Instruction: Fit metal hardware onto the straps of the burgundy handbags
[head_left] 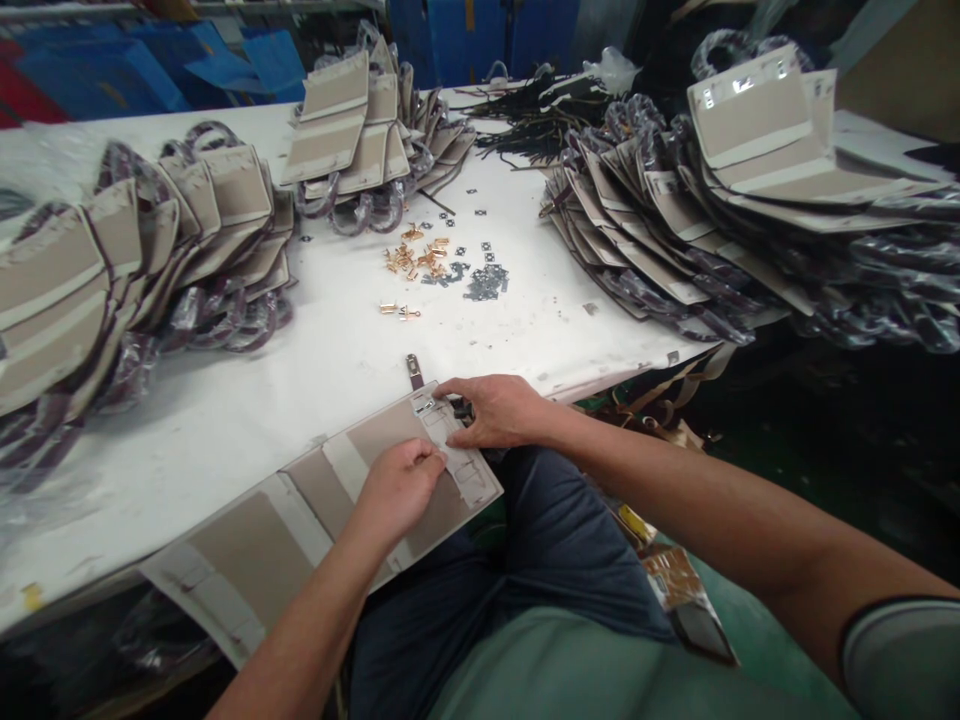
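Note:
A long beige panel (255, 540) with pale cross strips lies over the table's front edge and my lap. My left hand (401, 485) is over its right part, fingers pinched together at the surface; whatever they hold is too small to name. At the panel's right end, my right hand (499, 408) curves around the edge, thumb and forefinger apart on either side of a small dark object (461, 408), whose shape is partly hidden. A short strap with a metal piece (414, 370) sticks out beyond the panel's far corner.
Stacks of beige panels with wrapped handles stand at the left (232, 190), centre back (330, 120) and right (757, 110). Gold-coloured fittings (431, 260) and small dark plates (487, 282) lie mid-table. Black straps (525, 125) are heaped behind them.

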